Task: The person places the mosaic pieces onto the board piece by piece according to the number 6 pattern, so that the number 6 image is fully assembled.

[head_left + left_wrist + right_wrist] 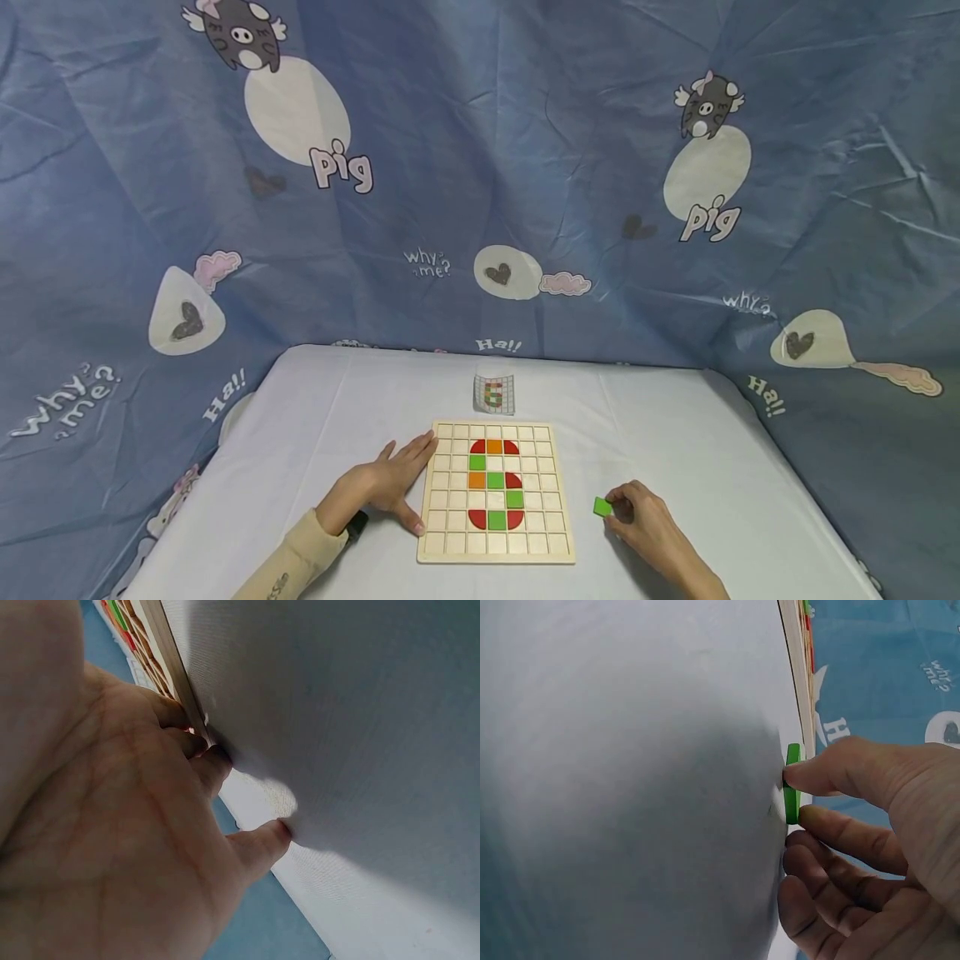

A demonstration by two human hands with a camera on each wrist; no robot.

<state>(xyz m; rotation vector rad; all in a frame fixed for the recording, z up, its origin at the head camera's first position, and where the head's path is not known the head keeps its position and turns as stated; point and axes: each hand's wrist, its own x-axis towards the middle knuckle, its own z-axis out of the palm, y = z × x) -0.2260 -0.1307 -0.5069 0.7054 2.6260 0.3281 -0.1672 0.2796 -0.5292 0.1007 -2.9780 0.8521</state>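
My left hand (pixel 392 482) rests along the left side of a wooden grid board (pixel 456 543), fingers extended and touching its edge. In the left wrist view the board's edge (pixel 174 664) runs past the fingertips. On the board, red rounded pieces (pixel 477 519), orange squares (pixel 494 447) and green squares (pixel 514 500) trace an S-like shape. To the right of the board, my right hand (pixel 647 523) pinches a green square tile (pixel 602 507) between thumb and finger. That tile (pixel 792 806) appears edge-on near the tabletop in the right wrist view, with the other fingers curled beside it.
A small printed card (pixel 494 395) with a similar coloured pattern lies behind the board. The table (pixel 360 400) has a white cover. A blue patterned cloth (pixel 450 192) hangs behind it and around its sides.
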